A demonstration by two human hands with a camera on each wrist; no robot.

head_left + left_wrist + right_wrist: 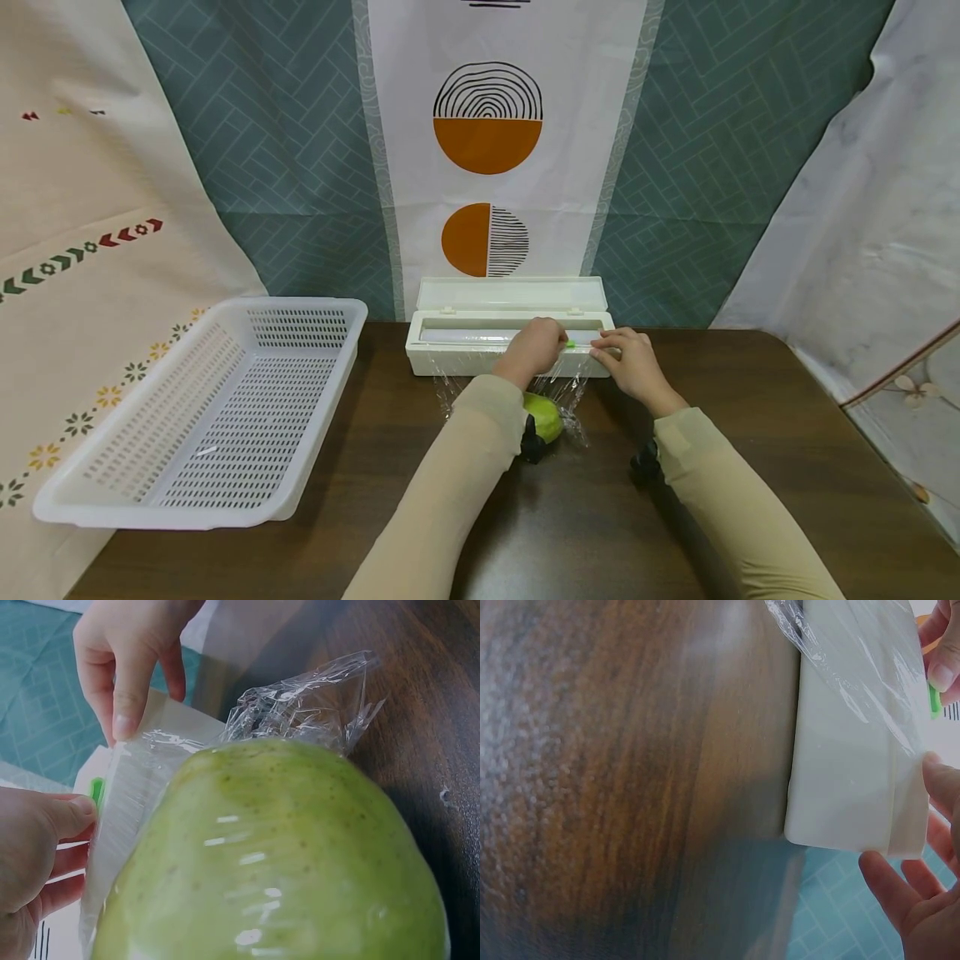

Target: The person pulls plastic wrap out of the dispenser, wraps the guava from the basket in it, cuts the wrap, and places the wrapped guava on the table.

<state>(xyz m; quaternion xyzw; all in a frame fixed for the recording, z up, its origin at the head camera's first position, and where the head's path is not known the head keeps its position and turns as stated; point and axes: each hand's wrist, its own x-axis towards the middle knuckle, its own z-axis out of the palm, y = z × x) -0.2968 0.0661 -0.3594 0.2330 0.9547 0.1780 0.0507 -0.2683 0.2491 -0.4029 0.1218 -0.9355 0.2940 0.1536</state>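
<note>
A white cling film dispenser (431,360) stands at the back of the table with its lid raised. My left hand (531,350) pinches the small green slide cutter (97,790) on its front edge. With thumb and fingers, my right hand (637,369) grips the dispenser's right end; in the right wrist view its thumb rests near the film's edge. Clear cling film (855,667) runs from the dispenser over a green fruit (277,855), which sits on the table in front. Crumpled film (300,701) bunches beside the fruit. In the head view, my left sleeve partly hides the fruit.
On the left of the table stands a white perforated plastic basket (318,417). The dark wooden table (570,533) ends at a patterned cloth (487,242) behind the dispenser. Pale cloths hang at both sides.
</note>
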